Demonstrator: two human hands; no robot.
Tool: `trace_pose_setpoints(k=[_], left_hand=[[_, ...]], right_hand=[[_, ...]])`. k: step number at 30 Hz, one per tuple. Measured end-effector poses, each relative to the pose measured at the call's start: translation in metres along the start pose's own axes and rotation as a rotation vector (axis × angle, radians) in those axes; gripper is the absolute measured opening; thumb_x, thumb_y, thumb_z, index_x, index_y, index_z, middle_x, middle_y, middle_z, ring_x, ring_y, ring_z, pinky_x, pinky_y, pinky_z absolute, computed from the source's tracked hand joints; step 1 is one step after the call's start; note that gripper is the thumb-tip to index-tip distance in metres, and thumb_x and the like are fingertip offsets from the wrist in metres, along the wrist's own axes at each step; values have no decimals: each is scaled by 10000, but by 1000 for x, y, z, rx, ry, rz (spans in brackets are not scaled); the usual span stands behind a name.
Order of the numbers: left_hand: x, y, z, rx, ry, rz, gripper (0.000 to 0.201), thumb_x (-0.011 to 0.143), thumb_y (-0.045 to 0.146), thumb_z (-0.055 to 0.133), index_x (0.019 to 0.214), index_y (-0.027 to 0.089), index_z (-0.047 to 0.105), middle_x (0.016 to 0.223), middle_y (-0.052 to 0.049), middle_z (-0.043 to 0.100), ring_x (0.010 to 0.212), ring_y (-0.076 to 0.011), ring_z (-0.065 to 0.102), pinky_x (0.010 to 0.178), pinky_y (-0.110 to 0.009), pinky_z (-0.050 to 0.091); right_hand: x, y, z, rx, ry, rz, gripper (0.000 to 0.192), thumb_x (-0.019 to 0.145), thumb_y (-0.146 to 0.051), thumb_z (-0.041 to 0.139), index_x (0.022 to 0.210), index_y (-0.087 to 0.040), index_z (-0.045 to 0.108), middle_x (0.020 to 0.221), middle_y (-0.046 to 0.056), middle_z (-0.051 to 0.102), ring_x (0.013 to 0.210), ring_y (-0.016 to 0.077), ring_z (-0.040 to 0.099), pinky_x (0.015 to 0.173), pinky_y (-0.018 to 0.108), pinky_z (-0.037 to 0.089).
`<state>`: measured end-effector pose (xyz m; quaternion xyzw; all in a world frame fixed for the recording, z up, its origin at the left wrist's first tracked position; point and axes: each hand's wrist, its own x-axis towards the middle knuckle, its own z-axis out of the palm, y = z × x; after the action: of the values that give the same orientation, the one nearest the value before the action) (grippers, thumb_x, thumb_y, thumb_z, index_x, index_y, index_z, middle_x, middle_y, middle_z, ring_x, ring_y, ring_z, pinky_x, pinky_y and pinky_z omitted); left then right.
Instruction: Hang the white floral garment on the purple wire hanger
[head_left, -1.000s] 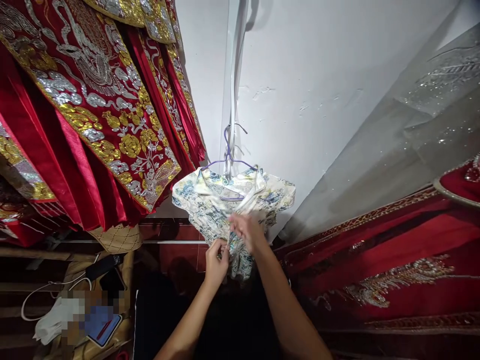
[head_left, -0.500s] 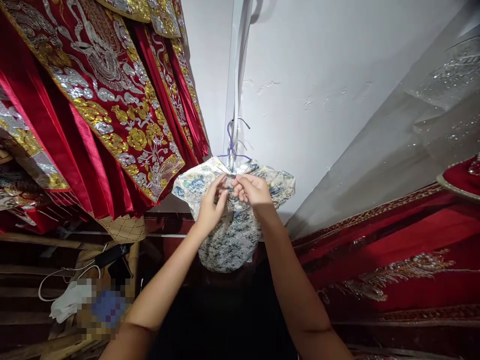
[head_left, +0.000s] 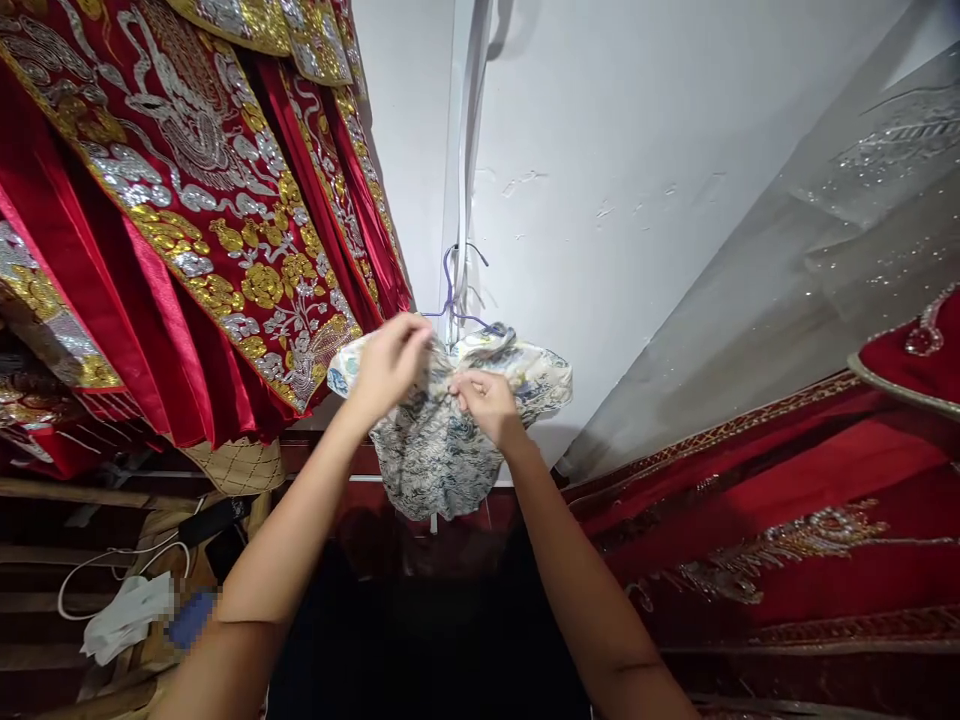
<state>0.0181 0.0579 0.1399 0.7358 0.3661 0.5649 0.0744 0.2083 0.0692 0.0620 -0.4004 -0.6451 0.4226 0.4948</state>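
- A small cream garment with a blue floral print (head_left: 435, 450) is hanging on a purple wire hanger (head_left: 452, 295) against the white wall (head_left: 637, 200), in the middle of the view.
- The left hand (head_left: 390, 362) is pressing against the garment's upper left, at the shoulder just beside the collar; its grip is closing on a fold of the fabric there, fingers curled together.
- The right hand (head_left: 487, 400) is working just below the collar, right of centre; its fingertips are pinching the front edge of the fabric, thumb and forefinger meeting on the cloth.
- The two hands are sitting near each other, with a strip of the printed cloth showing between them.
- Red robes with gold and silver embroidery (head_left: 187, 220) are hanging at the upper left, their hem reaching down just beside the garment's left sleeve.
- More red embroidered cloth (head_left: 787, 500) is lying at the right, and a sheer sequinned fabric (head_left: 862, 220) is hanging above it.
- A white cable (head_left: 82, 585) and a crumpled white cloth (head_left: 124, 625) are lying at the lower left, well apart from the hands.
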Motion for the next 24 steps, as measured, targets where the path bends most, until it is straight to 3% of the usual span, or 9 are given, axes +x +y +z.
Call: trace_pose_setpoints(k=[5, 7, 9, 13, 16, 18, 20, 22, 24], left_hand=[[-28, -67, -50, -666, 669, -445, 111, 929, 217, 598, 853, 143, 633, 717, 18, 572, 630, -60, 541, 650, -161, 458], [-54, -95, -50, -882, 832, -729, 207, 961, 177, 528, 762, 140, 572, 648, 31, 540, 562, -39, 512, 613, -133, 449], [-83, -111, -34, -929, 869, -931, 265, 968, 113, 466, 712, 148, 523, 599, 41, 523, 514, -28, 492, 597, -119, 444], [-138, -115, 22, -900, 757, -1052, 246, 906, 137, 559, 663, 150, 524, 532, 49, 511, 477, -52, 494, 599, -178, 472], [-154, -102, 53, -897, 604, -1069, 144, 768, 209, 745, 736, 126, 631, 654, -5, 632, 589, -100, 585, 618, -215, 477], [-150, -89, 59, -919, 524, -1016, 226, 711, 285, 805, 808, 132, 670, 741, -17, 662, 670, -119, 609, 660, -222, 481], [-138, -67, 58, -939, 410, -905, 294, 732, 385, 791, 870, 154, 674, 792, -15, 655, 718, -125, 606, 703, -231, 483], [-125, -37, 54, -865, 218, -762, 292, 804, 438, 723, 899, 169, 664, 824, -21, 639, 750, -136, 597, 723, -244, 477], [-116, -3, 51, -653, 1, -626, 228, 880, 406, 647, 877, 178, 655, 834, -30, 628, 788, -153, 589, 751, -263, 472]], right_hand=[[-31, 37, 3, -32, -95, 97, 297, 880, -379, 565, 668, -197, 666, 533, -9, 553, 485, 126, 451, 496, 264, 331], [-43, 43, 7, 49, -99, 109, 304, 884, -396, 567, 676, -200, 669, 524, -9, 542, 500, 135, 468, 508, 266, 352], [-52, 45, 11, 125, -83, 133, 303, 881, -406, 573, 681, -200, 669, 525, -7, 538, 500, 134, 464, 504, 265, 353], [-72, 52, 13, 202, 5, 204, 312, 878, -411, 561, 666, -198, 646, 503, -7, 521, 467, 129, 429, 473, 265, 316], [-89, 59, 4, 122, -47, 268, 360, 898, -397, 530, 607, -195, 596, 450, -17, 464, 447, 129, 398, 496, 281, 319], [-97, 60, -5, 37, -120, 324, 393, 894, -395, 545, 559, -191, 563, 422, -26, 416, 436, 125, 368, 513, 293, 325], [-101, 56, -11, -62, -76, 326, 367, 879, -416, 581, 593, -186, 583, 495, -10, 480, 497, 142, 427, 554, 300, 365], [-99, 46, -12, -121, 15, 251, 289, 883, -446, 584, 762, -191, 648, 724, 32, 619, 707, 195, 562, 681, 316, 441], [-97, 34, -7, -55, -46, 175, 276, 907, -457, 556, 1003, -221, 662, 992, 55, 665, 966, 239, 600, 855, 346, 469]])
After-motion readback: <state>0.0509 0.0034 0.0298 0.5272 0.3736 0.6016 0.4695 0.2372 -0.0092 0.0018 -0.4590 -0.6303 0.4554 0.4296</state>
